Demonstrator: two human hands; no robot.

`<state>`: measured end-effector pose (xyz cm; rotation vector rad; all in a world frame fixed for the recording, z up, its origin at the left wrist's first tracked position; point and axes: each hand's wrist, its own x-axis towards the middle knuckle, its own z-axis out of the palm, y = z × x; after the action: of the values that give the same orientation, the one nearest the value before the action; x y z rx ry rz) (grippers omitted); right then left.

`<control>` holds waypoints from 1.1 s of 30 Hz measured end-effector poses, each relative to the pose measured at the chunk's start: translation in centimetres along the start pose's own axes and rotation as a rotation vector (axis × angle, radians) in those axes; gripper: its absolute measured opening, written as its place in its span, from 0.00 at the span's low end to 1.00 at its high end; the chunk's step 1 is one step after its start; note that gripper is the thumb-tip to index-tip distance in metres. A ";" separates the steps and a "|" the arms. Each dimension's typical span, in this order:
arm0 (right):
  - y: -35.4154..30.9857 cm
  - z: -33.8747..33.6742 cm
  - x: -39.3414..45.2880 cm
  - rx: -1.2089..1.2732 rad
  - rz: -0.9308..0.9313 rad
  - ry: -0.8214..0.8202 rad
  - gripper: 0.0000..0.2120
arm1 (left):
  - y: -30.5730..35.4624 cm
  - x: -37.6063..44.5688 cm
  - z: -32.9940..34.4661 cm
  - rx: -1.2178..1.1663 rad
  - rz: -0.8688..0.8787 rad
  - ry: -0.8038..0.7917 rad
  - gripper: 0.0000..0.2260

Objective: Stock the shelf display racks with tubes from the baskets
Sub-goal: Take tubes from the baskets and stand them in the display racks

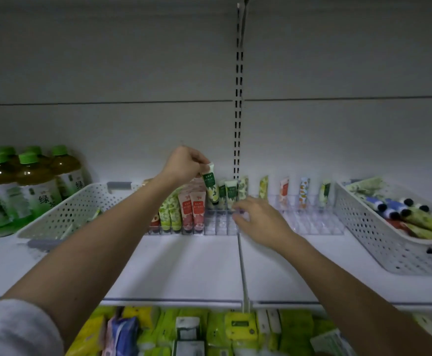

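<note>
My left hand (184,164) pinches the top of a green-and-white tube (211,186), held upright with its lower end in the clear display rack (220,226). That left rack holds rows of red and green tubes (191,209). My right hand (258,218) rests on the right front corner of this rack, fingers curled against it, holding no tube. A second clear rack (312,222) to the right has a few tubes (303,192) standing along its back row. A white perforated basket (363,227) at the right holds several loose tubes (402,211). Another white basket (63,217) sits at the left.
Green-capped tea bottles (30,181) stand at the far left of the shelf. A slotted upright (238,98) runs up the back wall. The white shelf surface (184,265) lies in front of the racks. Packaged goods (209,330) fill the shelf below.
</note>
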<state>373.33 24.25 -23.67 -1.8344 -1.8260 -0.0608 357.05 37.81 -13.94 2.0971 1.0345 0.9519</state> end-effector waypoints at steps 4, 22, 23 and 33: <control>1.2 1.6 -5.0 -0.016 0.063 -0.104 0.19 | 0.3 -0.1 0.8 0.135 0.060 -0.003 0.06; 2.3 4.3 -8.4 -0.088 0.157 -0.253 0.29 | -1.6 1.0 3.3 0.296 0.031 0.143 0.06; 2.3 4.3 -8.4 -0.091 0.156 -0.257 0.29 | -1.6 1.2 3.5 0.303 0.028 0.137 0.06; 2.3 4.2 -8.3 -0.094 0.159 -0.275 0.28 | -2.0 1.1 5.3 0.429 -0.080 0.043 0.05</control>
<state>373.45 18.53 -31.35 -2.1365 -1.8759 0.1756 361.00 38.70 -18.03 2.3600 1.4365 0.7891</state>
